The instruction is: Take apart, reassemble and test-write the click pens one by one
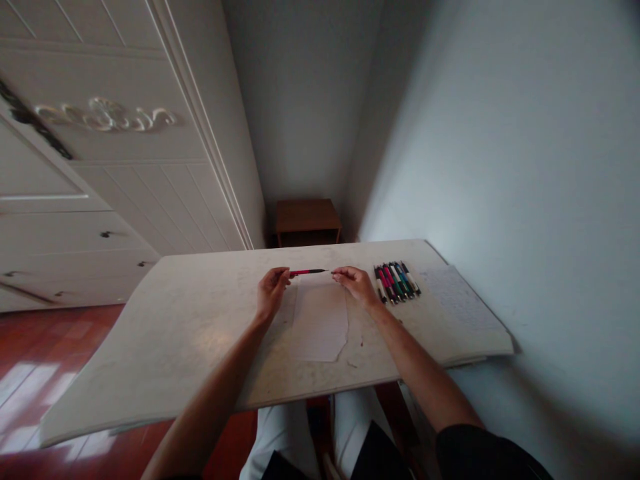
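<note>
My left hand (pixel 273 290) is closed round one end of a red and black pen (pixel 307 272), which lies level and points right, over the far edge of a lined sheet of paper (pixel 320 323). Just beyond the pen's tip, the fingers of my right hand (pixel 356 281) are pinched together. A tiny dark bit shows at those fingertips, too small to name, with a narrow gap between it and the pen. To the right of my right hand, several pens (pixel 397 281) in black, pink, green, blue and white lie side by side in a row.
The white table (pixel 200 333) has a worn, stained top. A sheet with handwriting (pixel 465 297) lies at its right end, beside the wall. Small scraps (pixel 353 364) lie near the paper's torn corner. A white cabinet (pixel 120 133) stands at left, a brown stool-like table (pixel 309 215) behind.
</note>
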Tool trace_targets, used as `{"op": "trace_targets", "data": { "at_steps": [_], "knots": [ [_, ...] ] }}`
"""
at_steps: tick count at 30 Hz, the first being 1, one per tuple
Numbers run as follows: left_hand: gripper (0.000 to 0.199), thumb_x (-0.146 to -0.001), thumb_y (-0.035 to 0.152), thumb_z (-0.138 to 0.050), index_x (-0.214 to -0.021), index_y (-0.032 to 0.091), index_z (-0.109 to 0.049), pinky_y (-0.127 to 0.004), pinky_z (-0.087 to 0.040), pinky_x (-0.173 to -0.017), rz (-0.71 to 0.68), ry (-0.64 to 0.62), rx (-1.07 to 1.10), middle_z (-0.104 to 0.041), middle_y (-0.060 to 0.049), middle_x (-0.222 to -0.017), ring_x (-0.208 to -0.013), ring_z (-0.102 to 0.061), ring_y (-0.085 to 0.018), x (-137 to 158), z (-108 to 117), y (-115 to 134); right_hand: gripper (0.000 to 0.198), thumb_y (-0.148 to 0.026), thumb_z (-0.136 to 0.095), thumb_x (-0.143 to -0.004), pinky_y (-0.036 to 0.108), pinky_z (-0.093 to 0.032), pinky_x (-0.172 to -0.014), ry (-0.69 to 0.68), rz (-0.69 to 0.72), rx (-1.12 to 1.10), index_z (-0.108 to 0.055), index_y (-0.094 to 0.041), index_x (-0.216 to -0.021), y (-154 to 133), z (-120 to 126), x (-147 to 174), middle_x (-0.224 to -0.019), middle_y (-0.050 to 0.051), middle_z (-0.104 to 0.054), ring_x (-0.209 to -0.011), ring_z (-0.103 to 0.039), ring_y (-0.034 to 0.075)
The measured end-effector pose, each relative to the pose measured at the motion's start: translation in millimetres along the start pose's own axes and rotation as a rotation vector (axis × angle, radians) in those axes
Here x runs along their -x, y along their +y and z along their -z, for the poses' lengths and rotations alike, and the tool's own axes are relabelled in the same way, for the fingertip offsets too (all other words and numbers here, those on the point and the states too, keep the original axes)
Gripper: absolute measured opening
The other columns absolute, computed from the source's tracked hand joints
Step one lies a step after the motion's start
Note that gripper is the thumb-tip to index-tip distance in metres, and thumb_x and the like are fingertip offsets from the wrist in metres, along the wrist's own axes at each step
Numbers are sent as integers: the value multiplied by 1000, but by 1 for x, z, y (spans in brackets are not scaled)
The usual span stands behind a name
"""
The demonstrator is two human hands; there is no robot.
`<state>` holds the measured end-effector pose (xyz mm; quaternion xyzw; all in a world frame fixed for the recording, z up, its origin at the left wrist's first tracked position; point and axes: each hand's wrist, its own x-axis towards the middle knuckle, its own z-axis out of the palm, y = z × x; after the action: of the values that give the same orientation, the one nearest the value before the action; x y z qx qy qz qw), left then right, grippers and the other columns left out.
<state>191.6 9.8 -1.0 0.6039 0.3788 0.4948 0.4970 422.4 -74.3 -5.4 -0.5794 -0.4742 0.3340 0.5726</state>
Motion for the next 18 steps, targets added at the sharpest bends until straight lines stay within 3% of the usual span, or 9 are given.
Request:
{"op": "trace_targets", "data": {
  "at_steps": [8, 18],
  "knots": [
    [38, -81, 48, -63, -97, 14, -63, -25, -47, -57, -9, -45, -14, -72, -8, -82, -65, -62, -14, 1, -1, -2, 24, -38, -64, -80, 30, -51, -72, 32, 108, 189, -72, -18, -90, 0, 0, 2, -91, 8, -74, -80, -67, 20],
    [41, -77, 50, -67, -95, 14, -64, -25, -48, -59, -2, -102, 5, -72, -8, -82, -65, -62, -15, 2, -3, -2, 22, -36, -66, -77, 30, -51, -71, 15, 129, 185, -72, -18, -87, -2, -2, 4, -91, 8, -74, -81, -68, 20]
  ]
}}
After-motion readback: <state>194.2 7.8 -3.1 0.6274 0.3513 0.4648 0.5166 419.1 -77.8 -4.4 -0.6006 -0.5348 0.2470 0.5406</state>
